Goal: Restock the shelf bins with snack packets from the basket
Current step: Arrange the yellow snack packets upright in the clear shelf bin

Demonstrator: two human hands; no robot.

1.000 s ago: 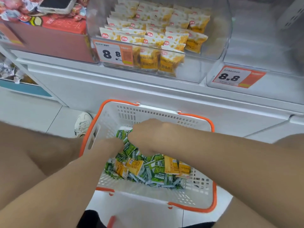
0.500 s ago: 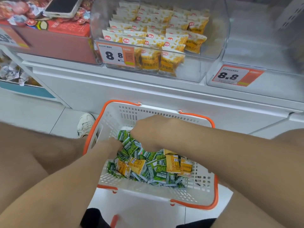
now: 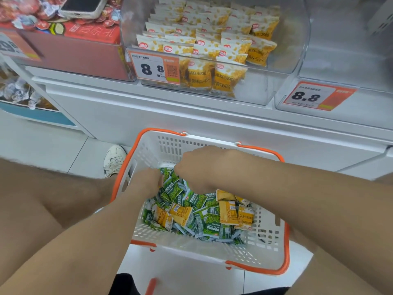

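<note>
A white basket with an orange rim (image 3: 285,248) sits on the floor below the shelf. It holds a heap of green snack packets (image 3: 195,201) mixed with a few yellow packets (image 3: 228,212). Both hands reach down into its far left part. My left hand (image 3: 146,182) and my right hand (image 3: 197,165) gather a bunch of green packets between them, fingers curled down into the heap and mostly hidden. Above, a clear shelf bin (image 3: 282,67) is filled with yellow packets (image 3: 212,45).
To the right is a clear bin (image 3: 348,60) with an 8.8 price tag (image 3: 316,96). A red box of sweets (image 3: 85,50) with a phone (image 3: 83,6) on top stands at the left. A white shoe (image 3: 113,159) is on the tiled floor beside the basket.
Both hands have drawn closer together and lifted slightly, bunching the green packets between them. The view has shifted a little.
</note>
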